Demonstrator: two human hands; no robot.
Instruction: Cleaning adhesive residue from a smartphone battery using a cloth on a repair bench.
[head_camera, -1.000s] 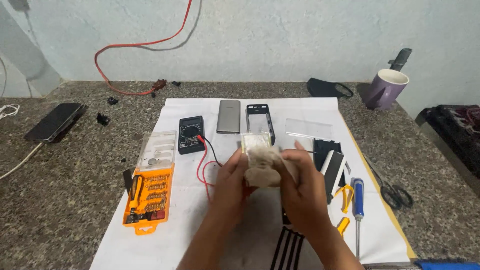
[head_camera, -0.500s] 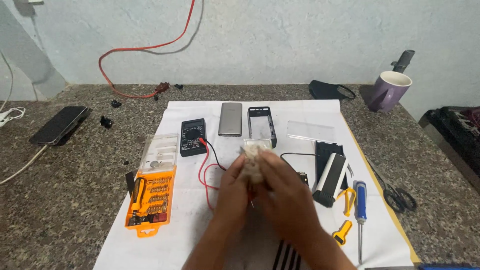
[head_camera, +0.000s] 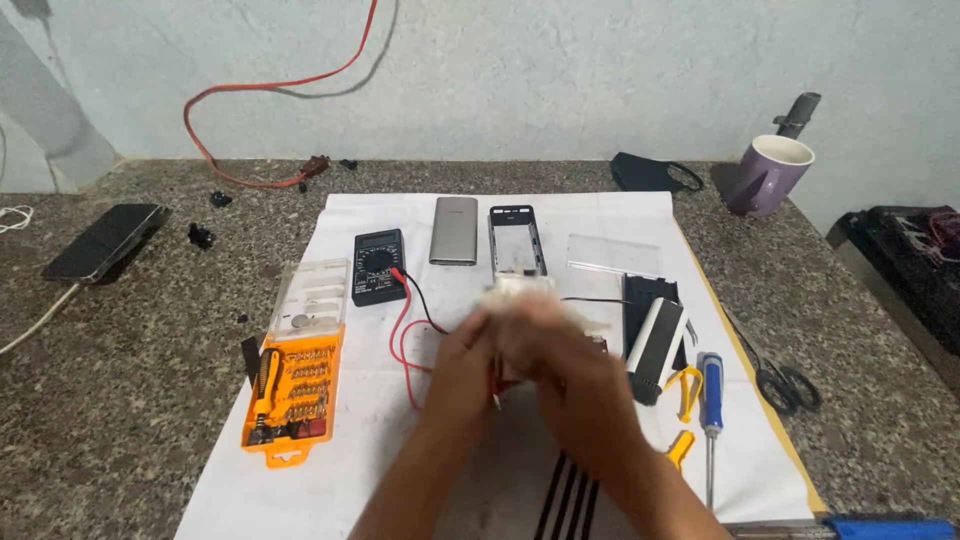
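- A small whitish, soft-looking bundle, blurred and too indistinct to identify, is held above the middle of the white paper sheet, just in front of the empty black rectangular phone frame.
- The bundle is enclosed by the left hand and the right hand, pressed together around it; the fingers are smeared by motion, so the exact grip cannot be told.
- The step in hand is judged to be the working or unwrapping of the bundle between both hands; a firmer, steadier pinch would be called for by whatever follows.
- Just beside the hands, red and black probe leads are seen running to a black digital multimeter.
- A smooth grey metal back plate lies next to the frame.
- An orange plastic screwdriver-bit case with its clear lid open lies to the left.
- A blue-handled screwdriver lies to the right.
- Everything rests on a speckled granite desk.
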